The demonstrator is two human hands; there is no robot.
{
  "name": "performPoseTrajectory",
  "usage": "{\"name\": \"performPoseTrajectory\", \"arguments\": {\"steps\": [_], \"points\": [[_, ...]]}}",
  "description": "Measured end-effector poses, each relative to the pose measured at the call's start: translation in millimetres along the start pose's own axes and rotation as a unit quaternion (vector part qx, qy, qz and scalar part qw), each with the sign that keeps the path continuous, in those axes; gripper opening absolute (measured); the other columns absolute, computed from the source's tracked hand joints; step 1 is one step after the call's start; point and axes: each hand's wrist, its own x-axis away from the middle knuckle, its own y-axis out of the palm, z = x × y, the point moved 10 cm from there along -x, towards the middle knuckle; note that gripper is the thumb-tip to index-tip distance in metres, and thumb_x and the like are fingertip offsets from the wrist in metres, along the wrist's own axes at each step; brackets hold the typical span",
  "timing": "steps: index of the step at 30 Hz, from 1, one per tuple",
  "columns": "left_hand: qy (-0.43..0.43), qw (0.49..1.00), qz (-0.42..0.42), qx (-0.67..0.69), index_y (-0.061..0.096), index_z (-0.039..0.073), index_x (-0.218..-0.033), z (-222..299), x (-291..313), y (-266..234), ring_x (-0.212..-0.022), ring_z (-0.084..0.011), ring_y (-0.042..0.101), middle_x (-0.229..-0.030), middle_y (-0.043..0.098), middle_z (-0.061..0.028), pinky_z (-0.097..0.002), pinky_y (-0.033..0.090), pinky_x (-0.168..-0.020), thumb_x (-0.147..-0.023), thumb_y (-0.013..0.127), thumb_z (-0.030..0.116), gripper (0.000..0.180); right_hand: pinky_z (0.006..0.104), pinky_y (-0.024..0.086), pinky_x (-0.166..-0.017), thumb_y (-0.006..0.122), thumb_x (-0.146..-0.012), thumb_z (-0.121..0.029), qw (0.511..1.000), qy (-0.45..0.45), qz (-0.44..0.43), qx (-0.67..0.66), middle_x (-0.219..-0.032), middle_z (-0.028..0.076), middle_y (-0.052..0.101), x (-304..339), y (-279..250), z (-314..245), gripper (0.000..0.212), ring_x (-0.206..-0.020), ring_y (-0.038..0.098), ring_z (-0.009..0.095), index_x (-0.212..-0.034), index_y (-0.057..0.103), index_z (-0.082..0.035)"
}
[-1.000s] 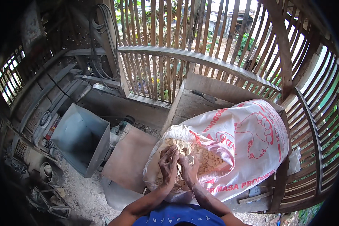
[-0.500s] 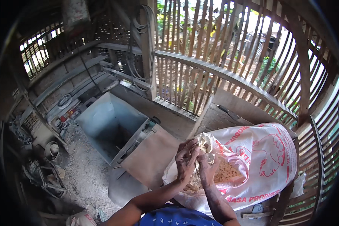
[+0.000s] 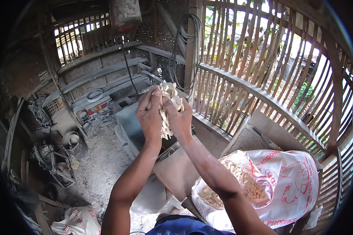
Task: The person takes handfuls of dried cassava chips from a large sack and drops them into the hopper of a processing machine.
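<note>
The left hand (image 3: 149, 116) and right hand (image 3: 179, 119) curl fingers inward around pale chips (image 3: 169, 91).

At the middle of the frame's lower edge shows a blue shirt (image 3: 184, 226), small white lettering running across it, the cloth darker along its upper edge. The left hand (image 3: 149, 117) and right hand (image 3: 179, 121) are bare, as are both arms (image 3: 210, 166), past the elbows.

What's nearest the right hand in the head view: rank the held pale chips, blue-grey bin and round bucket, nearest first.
1. Held pale chips: touching the right hand.
2. Blue-grey bin: beneath, mostly to the left.
3. Round bucket: farther left.
</note>
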Motion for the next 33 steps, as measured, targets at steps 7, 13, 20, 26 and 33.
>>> {"name": "performPoseTrajectory", "arguments": {"steps": [7,13,20,26,33], "points": [[-0.159,0.980,-0.043,-0.108,0.070,-0.005,-0.114,-68,-7,-80,-0.088,-0.0088,0.063,-0.100,0.072,-0.0055,-0.0229,0.049,-0.080,-0.092,0.073,0.020,0.033,0.0284,0.051,-0.078,0.073,-0.090,-0.018,0.979,0.126,-0.088,0.137,-0.092,0.005,0.072,26,25,68,0.031,-0.086,0.062,0.009,-0.113,0.068,0.003],[-0.150,0.958,-0.162,-0.180,0.070,-0.003,-0.113,-84,-3,-89,-0.082,-0.0083,0.063,-0.095,0.072,-0.0053,-0.0249,0.051,-0.074,-0.085,0.076,0.017,0.036,0.0463,0.052,-0.080,0.072,-0.081,-0.030,0.918,0.063,-0.189,0.342,-0.095,0.017,0.071,29,24,45,0.031,-0.093,0.067,0.039,-0.106,0.068,-0.011],[-0.084,0.935,-0.178,-0.294,0.070,-0.004,-0.109,-67,-6,-81,-0.078,-0.0116,0.067,-0.091,0.074,-0.0109,-0.0285,0.053,-0.071,-0.086,0.073,0.016,0.031,0.0468,0.052,-0.072,0.074,-0.081,-0.039,0.866,-0.028,-0.198,0.459,-0.087,0.013,0.069,27,28,36,0.037,-0.086,0.068,0.037,-0.104,0.069,-0.011],[-0.090,0.936,-0.181,-0.288,0.070,-0.005,-0.105,-69,-3,-81,-0.076,-0.0138,0.068,-0.088,0.074,-0.0125,-0.0303,0.052,-0.070,-0.087,0.073,0.018,0.029,0.0463,0.053,-0.077,0.075,-0.072,-0.014,0.893,-0.048,-0.190,0.405,-0.096,0.013,0.067,30,27,30,0.043,-0.092,0.066,0.037,-0.113,0.063,-0.009],[-0.061,0.916,-0.223,-0.328,0.067,-0.002,-0.104,-69,-1,-75,-0.081,-0.0267,0.070,-0.089,0.071,-0.0153,-0.0354,0.052,-0.073,-0.089,0.069,0.013,0.021,0.0460,0.052,-0.077,0.072,-0.073,-0.008,0.920,-0.063,-0.185,0.340,-0.098,0.013,0.066,29,25,29,0.037,-0.092,0.066,0.038,-0.109,0.063,-0.008]]}}
